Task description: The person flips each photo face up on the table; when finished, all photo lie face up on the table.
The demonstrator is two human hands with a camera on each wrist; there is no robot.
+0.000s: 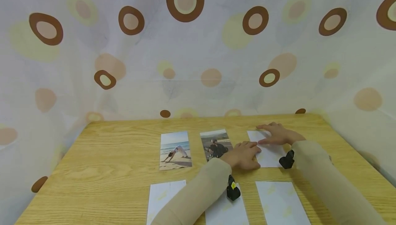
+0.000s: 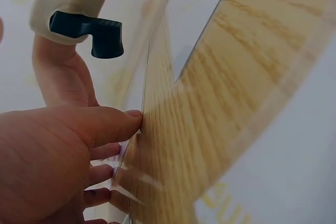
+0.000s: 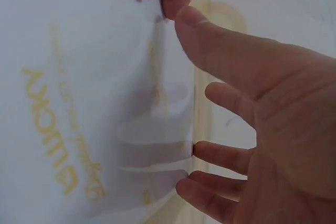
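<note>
A white card [image 1: 267, 159] with faint yellow lettering lies at the right of the back row, its printed back upward in the right wrist view. Along its left side, my left hand [image 1: 244, 155] touches the edge with thumb and fingers extended. My right hand [image 1: 278, 135] reaches over the card's far part, fingertips at the far edge and thumb close to the left fingertips. Left of these hands, a photo of a seated person in dark clothes and a helmet [image 1: 216, 144] is partly covered by the left hand. Further left lies a beach photo [image 1: 175, 151].
Nearer me on the wooden table [image 1: 114, 163] lie three more white cards: a left one [image 1: 161, 192], a middle one [image 1: 229, 213] partly under my left forearm, and a right one [image 1: 281, 201]. A patterned cloth [image 1: 191, 49] hangs behind and beside the table.
</note>
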